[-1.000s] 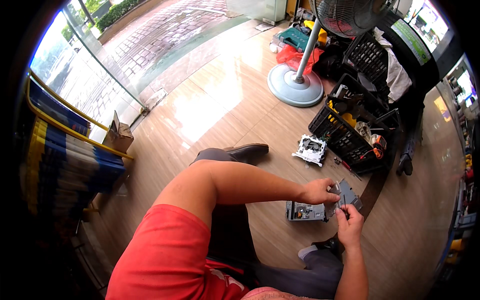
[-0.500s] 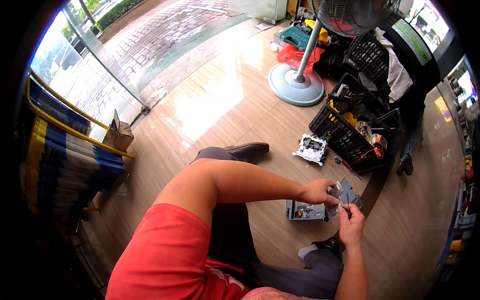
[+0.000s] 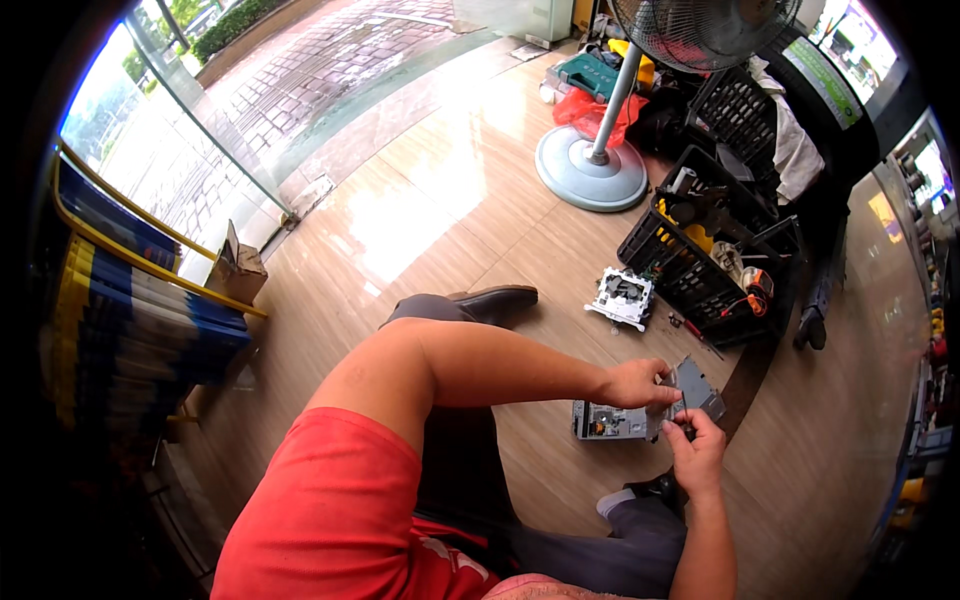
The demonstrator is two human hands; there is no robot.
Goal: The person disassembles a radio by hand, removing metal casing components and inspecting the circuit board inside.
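Observation:
A grey metal unit with an open top and small parts inside (image 3: 612,422) rests on the floor in front of me. A flat grey metal plate (image 3: 702,388) adjoins its right side. My left hand (image 3: 635,384) is closed at the inner edge of that plate, thumb and fingers pinching a grey piece partly hidden by the hand. Just below it, my right hand (image 3: 700,452) is closed on a thin tool with a dark handle, seemingly a small screwdriver (image 3: 689,428). Its slim shaft points up toward my left thumb; the tip's exact contact is unclear.
A white plastic frame with dark parts (image 3: 621,299) lies beyond the unit, beside a red-handled screwdriver (image 3: 688,326). Black crates of tools (image 3: 668,262) stand at right. Behind are a fan's round base (image 3: 592,172) and a tyre (image 3: 830,110). A yellow rack (image 3: 160,262) stands left.
My right hand has shifted slightly left with the thin tool, its shaft now more upright. The shiny piece between my hands has tilted and shows less. My left hand stays nearly in place.

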